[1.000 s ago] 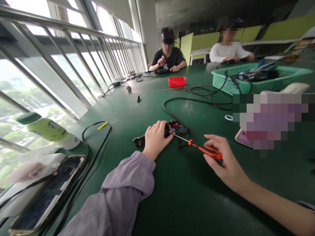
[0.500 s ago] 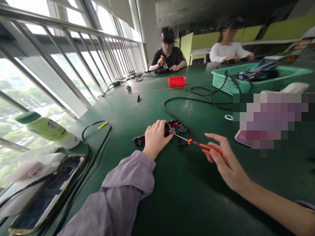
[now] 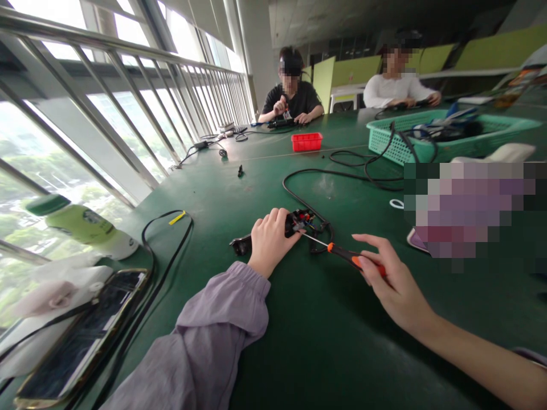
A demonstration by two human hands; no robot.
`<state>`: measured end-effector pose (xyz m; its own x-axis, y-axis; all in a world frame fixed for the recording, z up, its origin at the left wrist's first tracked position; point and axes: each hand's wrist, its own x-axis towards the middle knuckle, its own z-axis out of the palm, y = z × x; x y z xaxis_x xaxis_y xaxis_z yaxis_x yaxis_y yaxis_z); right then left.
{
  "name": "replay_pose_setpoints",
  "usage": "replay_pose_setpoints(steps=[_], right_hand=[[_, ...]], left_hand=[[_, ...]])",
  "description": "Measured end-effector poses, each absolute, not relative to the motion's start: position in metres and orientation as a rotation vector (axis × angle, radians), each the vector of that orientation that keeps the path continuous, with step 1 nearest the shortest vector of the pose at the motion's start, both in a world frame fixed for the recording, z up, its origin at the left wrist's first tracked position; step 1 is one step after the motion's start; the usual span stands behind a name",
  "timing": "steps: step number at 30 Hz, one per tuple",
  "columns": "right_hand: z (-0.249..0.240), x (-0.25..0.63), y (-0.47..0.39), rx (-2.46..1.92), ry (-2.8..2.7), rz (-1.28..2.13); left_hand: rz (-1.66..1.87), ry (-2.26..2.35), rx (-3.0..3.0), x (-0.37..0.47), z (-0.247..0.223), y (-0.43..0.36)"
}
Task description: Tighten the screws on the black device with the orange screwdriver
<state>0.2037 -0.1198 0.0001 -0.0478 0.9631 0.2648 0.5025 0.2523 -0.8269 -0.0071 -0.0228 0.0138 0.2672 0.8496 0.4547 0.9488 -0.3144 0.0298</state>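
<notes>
My left hand [image 3: 272, 238] is wrapped round a black corded device [image 3: 294, 223], pressing it to the table. Its opened end shows red and blue wires and a grey part; most of its middle is hidden under my fingers. In my right hand [image 3: 387, 272] is a screwdriver [image 3: 346, 255] with an orange and black handle, gripped between thumb and fingers, the index finger stretched out above. The shaft slants up to the left, and its tip meets the device near my left thumb. A black cable [image 3: 299, 196] runs from the device.
A green basket [image 3: 387, 142] with cables stands back right, a red tray [image 3: 306, 142] farther left. One small black piece [image 3: 240, 171] lies mid-table. To my left are a phone [image 3: 81, 336], a bottle [image 3: 85, 225] and a black strap [image 3: 171, 256]. Two people sit across the table.
The screwdriver handle has turned about its axis, and my right thumb and fingers have shifted on it. My left hand and the device have stayed put.
</notes>
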Motion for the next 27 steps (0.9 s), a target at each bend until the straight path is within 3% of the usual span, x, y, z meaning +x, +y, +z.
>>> replay_pose_setpoints(steps=[4, 10, 15, 22, 27], right_hand=[[-0.0013, 0.2029, -0.1177, -1.271, -1.667, 0.530], [-0.0011, 0.2043, -0.1215, -1.349, -1.652, 0.740], [0.0016, 0.2020, -0.1195, -1.242, -1.689, 0.565], [-0.0011, 0.2029, -0.1218, -1.328, -1.685, 0.704], [-0.0008, 0.2014, -0.1182, -1.243, -1.675, 0.511]], left_hand=[[-0.580, -1.686, -2.287, -0.0059, 0.0147, -0.0231], [-0.580, -1.699, -2.269, -0.0050, 0.0141, -0.0228], [-0.569, -1.702, -2.269, -0.0047, 0.0136, -0.0228], [-0.558, -1.747, -2.257, -0.0040, 0.0142, -0.0226], [-0.557, -1.760, -2.219, -0.0009, 0.0157, -0.0218]])
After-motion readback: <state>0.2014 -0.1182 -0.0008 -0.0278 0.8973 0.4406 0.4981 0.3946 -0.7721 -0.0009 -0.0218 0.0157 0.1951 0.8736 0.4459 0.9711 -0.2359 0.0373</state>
